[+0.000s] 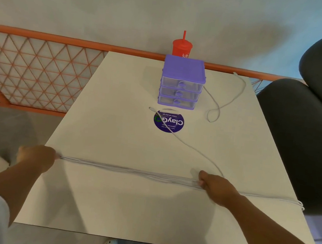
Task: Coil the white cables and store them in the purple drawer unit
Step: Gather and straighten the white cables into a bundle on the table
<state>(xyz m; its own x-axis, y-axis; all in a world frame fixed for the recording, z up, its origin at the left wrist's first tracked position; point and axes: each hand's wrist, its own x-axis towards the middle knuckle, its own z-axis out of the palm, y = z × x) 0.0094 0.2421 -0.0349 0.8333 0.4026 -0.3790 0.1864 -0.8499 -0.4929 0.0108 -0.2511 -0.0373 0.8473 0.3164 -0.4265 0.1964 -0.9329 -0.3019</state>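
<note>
Left hand [38, 156] and right hand [215, 186] are each gripping the white cable bundle [126, 169], holding it straight across the surface [105, 206]. Its tail is crossing the "ClayGo" sticker [168, 121] before the purple drawer unit [182, 82].

Pantry or café seating: white table [106, 196] with ClayGo clean-up sticker [177, 122], orange mesh railing [45, 35], dark padded chairs [306, 139]

Table [105, 125]: left half and near strip lie open. Obstacles: drawer unit [182, 82], far centre, red cup [181, 48] just behind; looped cable [230, 101] to its right; loose cable [190, 146] crossing the round sticker [168, 122], centre; cable bundle [125, 170] stretched left-right across the near part; dark chair [296, 138] along the right edge.
</note>
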